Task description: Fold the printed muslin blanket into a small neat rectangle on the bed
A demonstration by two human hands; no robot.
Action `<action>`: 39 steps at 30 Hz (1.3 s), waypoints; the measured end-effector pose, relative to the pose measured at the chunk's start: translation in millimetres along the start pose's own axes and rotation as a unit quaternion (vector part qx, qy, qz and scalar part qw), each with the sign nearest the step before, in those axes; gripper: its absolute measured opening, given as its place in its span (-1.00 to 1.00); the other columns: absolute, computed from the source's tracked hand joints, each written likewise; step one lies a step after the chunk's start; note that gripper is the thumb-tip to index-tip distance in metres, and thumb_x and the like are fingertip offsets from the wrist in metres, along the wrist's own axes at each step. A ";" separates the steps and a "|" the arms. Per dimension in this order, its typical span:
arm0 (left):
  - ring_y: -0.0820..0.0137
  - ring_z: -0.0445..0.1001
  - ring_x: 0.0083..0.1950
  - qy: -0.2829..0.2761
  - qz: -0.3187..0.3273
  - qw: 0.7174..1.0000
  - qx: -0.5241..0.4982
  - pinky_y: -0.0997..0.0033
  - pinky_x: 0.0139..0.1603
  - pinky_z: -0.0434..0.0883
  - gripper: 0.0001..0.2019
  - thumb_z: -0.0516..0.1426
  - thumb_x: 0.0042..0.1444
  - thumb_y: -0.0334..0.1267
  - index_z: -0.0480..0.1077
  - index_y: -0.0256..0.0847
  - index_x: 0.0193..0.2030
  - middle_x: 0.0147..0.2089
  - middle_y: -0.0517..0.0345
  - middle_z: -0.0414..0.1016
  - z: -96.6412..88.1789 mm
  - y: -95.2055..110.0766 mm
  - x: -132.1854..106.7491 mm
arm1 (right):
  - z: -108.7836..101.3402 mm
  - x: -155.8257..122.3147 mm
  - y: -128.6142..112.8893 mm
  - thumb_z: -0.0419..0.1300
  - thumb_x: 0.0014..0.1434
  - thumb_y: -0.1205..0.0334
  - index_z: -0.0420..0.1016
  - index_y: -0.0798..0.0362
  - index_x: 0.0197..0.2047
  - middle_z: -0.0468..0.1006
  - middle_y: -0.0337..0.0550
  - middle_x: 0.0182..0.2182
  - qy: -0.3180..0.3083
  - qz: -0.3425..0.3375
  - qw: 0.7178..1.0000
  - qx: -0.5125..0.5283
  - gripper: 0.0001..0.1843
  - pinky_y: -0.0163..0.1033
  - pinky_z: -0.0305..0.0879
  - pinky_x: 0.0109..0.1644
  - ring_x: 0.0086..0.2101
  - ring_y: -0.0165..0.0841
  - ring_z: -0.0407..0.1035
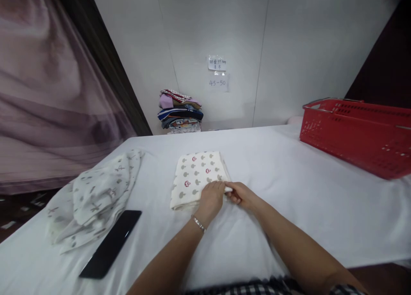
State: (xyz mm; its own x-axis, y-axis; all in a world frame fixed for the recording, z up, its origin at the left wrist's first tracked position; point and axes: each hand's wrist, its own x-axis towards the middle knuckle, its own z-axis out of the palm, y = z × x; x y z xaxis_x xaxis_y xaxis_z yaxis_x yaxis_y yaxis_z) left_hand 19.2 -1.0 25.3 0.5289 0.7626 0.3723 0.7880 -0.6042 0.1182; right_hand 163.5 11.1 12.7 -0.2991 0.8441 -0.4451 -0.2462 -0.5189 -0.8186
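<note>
Count one left hand (pixel 212 197) and one right hand (pixel 241 195), so two. Add one bracelet (pixel 198 222). On one counter (pixel 272 158), count one folded cloth (pixel 199 173) with three red mushroom prints (pixel 187 184) and one crumpled cloth (pixel 101 192). Add one black phone (pixel 111 245), one red basket (pixel 356 141), two paper notes (pixel 219 83), one stack of folded fabrics (pixel 180 113).

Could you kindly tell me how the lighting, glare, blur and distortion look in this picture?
Head view: soft, dim light, with the prints on the folded off-white cloth legible; head view: a small glare streak on the flat black rectangular device; head view: dark blur in the upper-right corner; head view: the red perforated plastic basket seems stretched toward the right edge, likely by wide-angle distortion.
</note>
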 end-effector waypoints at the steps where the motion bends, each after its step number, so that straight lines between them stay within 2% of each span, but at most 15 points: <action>1: 0.32 0.36 -0.10 0.002 -0.002 1.000 -0.001 0.28 -0.07 0.29 -0.77 -0.06 0.10 -0.47 0.30 -0.21 -0.14 -0.19 0.05 0.41 0.2 0.3 -0.6 | 0.9 0.5 0.7 0.12 0.07 0.06 0.30 0.12 -0.44 0.26 -0.35 -0.71 0.003 -0.001 1.000 0.007 -0.73 -0.45 -0.35 -0.73 -0.78 -0.63 -0.02; 6: 0.26 0.25 0.08 0.029 -0.038 0.998 0.031 0.18 0.07 0.22 -0.64 -0.06 0.03 -0.52 0.23 -0.24 -0.01 -0.01 -0.01 0.35 -2.9 1.6 -8.1 | 1.5 1.6 4.0 0.12 0.02 0.10 0.25 0.10 -0.50 0.22 -0.38 -0.72 0.025 -0.026 0.999 -0.001 -0.76 -0.44 -0.35 -0.72 -0.78 -0.62 -0.03; 9: 0.23 0.23 0.10 0.040 -0.061 0.996 0.058 0.09 0.14 0.15 -0.61 -0.05 -0.02 -0.56 0.24 -0.24 -0.03 0.00 -0.01 0.34 -7.9 -3.3 -13.7 | 2.4 1.2 5.2 0.12 0.00 0.10 0.21 0.08 -0.53 0.21 -0.38 -0.73 0.034 -0.031 0.998 -0.038 -0.75 -0.42 -0.35 -0.72 -0.79 -0.61 -0.02; 12: 0.25 0.24 0.10 0.034 -0.041 0.996 0.067 0.07 0.18 0.09 -0.63 -0.08 0.00 -0.58 0.28 -0.21 -0.07 0.01 0.01 0.35 -8.1 -11.8 -19.9 | 3.5 0.4 4.7 0.11 -0.02 0.11 0.20 0.07 -0.55 0.21 -0.39 -0.74 0.040 -0.031 0.995 -0.081 -0.76 -0.40 -0.33 -0.73 -0.79 -0.60 -0.01; 17: 0.27 0.25 0.12 -0.012 0.010 0.999 0.028 0.17 0.16 0.16 -0.57 -0.08 0.01 -0.56 0.27 -0.25 0.03 0.08 0.00 0.34 -7.1 -23.1 -27.2 | 3.5 -1.7 3.6 0.08 -0.01 0.13 0.20 0.07 -0.58 0.22 -0.39 -0.77 0.056 -0.046 0.987 -0.144 -0.76 -0.39 -0.26 -0.73 -0.79 -0.59 -0.02; 19: 0.26 0.29 0.10 -0.047 -0.003 0.999 -0.009 0.21 0.12 0.21 -0.59 -0.01 0.00 -0.48 0.30 -0.22 0.03 0.07 0.02 0.36 -17.1 -25.8 -22.9 | 3.2 -2.5 3.7 0.07 0.00 0.13 0.21 0.07 -0.59 0.22 -0.38 -0.77 0.063 -0.060 0.981 -0.175 -0.76 -0.39 -0.23 -0.73 -0.79 -0.58 -0.02; 21: 0.27 0.37 0.01 -0.099 -0.038 0.992 -0.065 0.26 0.04 0.30 -0.65 0.06 0.02 -0.31 0.33 -0.15 -0.01 0.00 0.10 0.42 -31.2 -28.5 -11.2 | 2.8 -2.7 3.8 0.06 0.02 0.15 0.22 0.08 -0.59 0.23 -0.36 -0.78 0.065 -0.070 0.976 -0.197 -0.76 -0.39 -0.20 -0.73 -0.79 -0.58 0.00; 23: 0.30 0.40 -0.04 -0.127 -0.075 0.983 -0.110 0.31 -0.02 0.34 -0.66 0.02 0.08 -0.12 0.34 -0.09 -0.01 -0.03 0.16 0.45 -41.3 -31.5 6.5 | 2.7 -2.2 3.8 0.06 0.02 0.16 0.23 0.08 -0.59 0.23 -0.36 -0.78 0.067 -0.069 0.974 -0.206 -0.77 -0.39 -0.18 -0.73 -0.79 -0.57 0.00; 24: 0.30 0.39 0.00 -0.123 -0.084 0.982 -0.115 0.31 0.01 0.32 -0.64 -0.03 0.12 -0.07 0.33 -0.10 0.02 0.01 0.15 0.43 -42.4 -33.0 16.3 | 2.7 -1.7 3.8 0.06 0.03 0.16 0.23 0.08 -0.58 0.24 -0.35 -0.78 0.068 -0.065 0.974 -0.208 -0.77 -0.39 -0.18 -0.73 -0.79 -0.57 0.00; 27: 0.22 0.11 0.25 -0.093 -0.072 0.992 -0.054 0.16 0.22 0.09 -0.55 -0.10 0.18 -0.08 0.22 -0.22 0.14 0.23 0.01 0.18 -26.5 -37.2 40.9 | 2.8 -0.6 3.5 0.07 0.04 0.14 0.21 0.07 -0.58 0.24 -0.36 -0.78 0.068 -0.057 0.974 -0.209 -0.76 -0.39 -0.19 -0.74 -0.80 -0.57 -0.01; 29: 0.20 -0.08 0.33 -0.111 -0.060 0.992 -0.013 0.04 0.27 -0.05 -0.51 -0.13 0.20 -0.07 0.13 -0.26 0.21 0.31 -0.02 0.02 -6.6 -39.2 48.6 | 2.4 -0.9 2.8 0.06 0.06 0.09 0.19 0.05 -0.58 0.25 -0.36 -0.78 0.063 -0.057 0.974 -0.210 -0.72 -0.39 -0.17 -0.74 -0.81 -0.56 0.00; 32: 0.23 -0.15 0.35 -0.133 -0.052 0.990 0.006 0.02 0.29 -0.10 -0.48 -0.21 0.22 -0.04 0.02 -0.23 0.26 0.33 0.02 -0.05 16.8 -41.5 47.6 | -1.0 -3.9 0.4 0.02 0.10 -0.06 0.18 0.05 -0.61 0.25 -0.33 -0.79 0.052 -0.063 0.963 -0.256 -0.59 -0.39 -0.11 -0.73 -0.80 -0.55 0.03; 35: 0.25 -0.18 0.35 -0.117 -0.046 0.992 0.012 0.03 0.29 -0.12 -0.45 -0.25 0.23 -0.01 -0.02 -0.22 0.28 0.34 0.04 -0.07 23.1 -43.4 42.0 | -8.8 -9.4 -5.3 0.02 0.10 -0.10 0.24 0.07 -0.64 0.28 -0.30 -0.78 0.088 -0.104 0.929 -0.344 -0.54 -0.39 -0.02 -0.69 -0.78 -0.53 0.09; 37: 0.25 -0.18 0.35 -0.107 -0.045 0.993 0.011 0.03 0.29 -0.12 -0.45 -0.26 0.23 0.01 -0.03 -0.20 0.29 0.34 0.04 -0.07 21.7 -44.3 39.9 | -15.6 -12.8 -12.3 0.04 0.10 -0.03 0.30 0.08 -0.59 0.33 -0.30 -0.73 0.135 -0.153 0.905 -0.374 -0.61 -0.40 0.04 -0.64 -0.75 -0.53 0.15; 39: 0.25 -0.18 0.35 -0.100 -0.046 0.994 0.008 0.03 0.29 -0.11 -0.45 -0.27 0.23 0.01 -0.04 -0.18 0.29 0.34 0.05 -0.07 19.8 -44.7 39.5 | -22.5 -12.9 -22.6 0.03 0.10 0.06 0.33 0.07 -0.52 0.37 -0.31 -0.70 0.158 -0.189 0.896 -0.370 -0.70 -0.41 0.07 -0.62 -0.73 -0.53 0.17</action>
State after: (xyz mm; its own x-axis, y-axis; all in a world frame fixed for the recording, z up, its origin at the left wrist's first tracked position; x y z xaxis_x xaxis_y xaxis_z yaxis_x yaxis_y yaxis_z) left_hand 11.1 60.7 16.4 0.5056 0.8460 0.1692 0.8400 -0.5275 0.1274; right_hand 193.7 14.9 28.7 -0.0194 0.9974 -0.0694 0.4389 -0.0539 -0.8969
